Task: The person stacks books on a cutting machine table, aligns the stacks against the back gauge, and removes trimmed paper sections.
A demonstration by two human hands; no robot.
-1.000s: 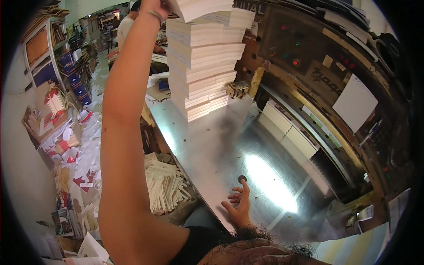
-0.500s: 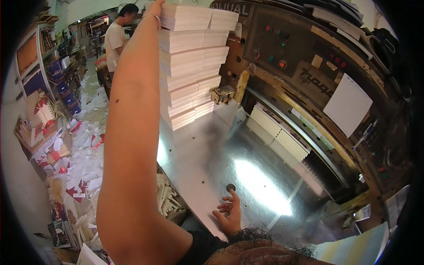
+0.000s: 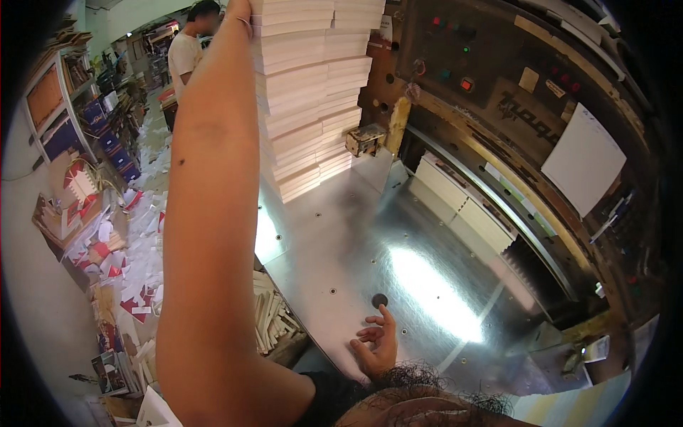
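My left arm stretches up past a tall stack of white paper blocks [image 3: 299,78]. My left hand [image 3: 240,8], by the stack's upper left side, is cut off by the top edge and its fingers are hidden. Low in the middle, my right hand [image 3: 378,346] is over the shiny metal table [image 3: 320,245] of a large cutting machine. Its index finger points out to the rim of a dark round disc [image 3: 380,301]. The other fingers are loosely bent and apart, with nothing in them.
More paper blocks [image 3: 448,188] lie under the machine's metal bar. A control panel [image 3: 466,64] with lit buttons and a white sheet [image 3: 585,160] are at the right. Paper scraps [image 3: 139,235] litter the floor at left, beside shelves [image 3: 67,92]. Another person [image 3: 186,53] stands far back.
The view has shifted slightly, so the stack's top and more of my left hand fall outside the picture. My right index finger stays at the dark disc.
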